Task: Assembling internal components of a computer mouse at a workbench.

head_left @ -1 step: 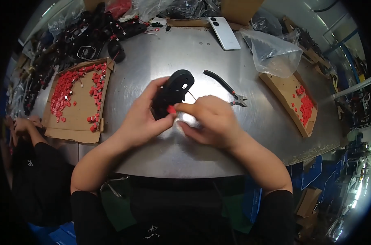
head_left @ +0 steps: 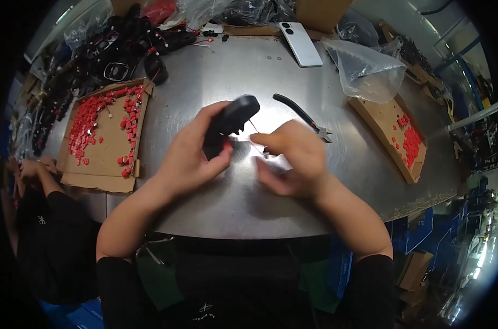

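Observation:
My left hand [head_left: 191, 145] is closed round a black plastic housing [head_left: 232, 115], a rounded, curved shell held tilted above the metal table. A small red piece [head_left: 227, 145] shows at my left thumb, against the housing. My right hand [head_left: 298, 156] is just right of it, smeared by motion, with thumb and forefinger apart at their tips. Something small and dark [head_left: 267, 150] shows between those fingers, too blurred to name. A thin wire [head_left: 254, 126] runs from the housing toward my right forefinger. Black-handled side cutters [head_left: 295, 108] lie beyond my right hand.
A cardboard tray [head_left: 103, 180] of small red parts stands at left, another tray [head_left: 377, 129] at right under a clear plastic bag [head_left: 369, 74]. A white phone [head_left: 301, 45] lies at the back. Black housings with wires [head_left: 117, 49] pile up far left. Another person's hand [head_left: 32, 169] is at left.
My right hand has drawn back to the right, away from the housing and red piece. The housing has turned, so its opening no longer faces up.

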Demonstrator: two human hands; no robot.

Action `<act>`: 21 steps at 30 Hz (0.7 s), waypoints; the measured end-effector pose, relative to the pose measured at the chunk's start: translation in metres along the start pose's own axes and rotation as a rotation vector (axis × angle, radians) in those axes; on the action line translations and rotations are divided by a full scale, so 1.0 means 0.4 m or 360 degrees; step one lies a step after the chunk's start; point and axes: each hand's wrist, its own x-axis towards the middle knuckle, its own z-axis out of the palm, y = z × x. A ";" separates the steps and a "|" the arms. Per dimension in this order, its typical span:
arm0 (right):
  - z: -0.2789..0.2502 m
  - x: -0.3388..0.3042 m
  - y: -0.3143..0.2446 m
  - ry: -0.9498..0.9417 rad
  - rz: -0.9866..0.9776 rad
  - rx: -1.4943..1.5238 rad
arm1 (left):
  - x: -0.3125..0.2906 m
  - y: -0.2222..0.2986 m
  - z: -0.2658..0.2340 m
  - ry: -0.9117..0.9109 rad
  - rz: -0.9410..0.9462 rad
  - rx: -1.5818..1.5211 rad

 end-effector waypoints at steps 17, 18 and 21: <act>0.019 -0.018 0.037 -0.0679 0.0740 0.0210 | 0.007 -0.010 0.015 -0.0144 0.0712 0.0937; 0.020 -0.018 0.038 -0.0677 0.0702 0.0221 | 0.009 -0.014 0.014 -0.0143 0.0708 0.0936; 0.019 -0.026 0.047 -0.0627 0.0672 0.0222 | 0.014 -0.019 0.007 -0.0151 0.0737 0.0981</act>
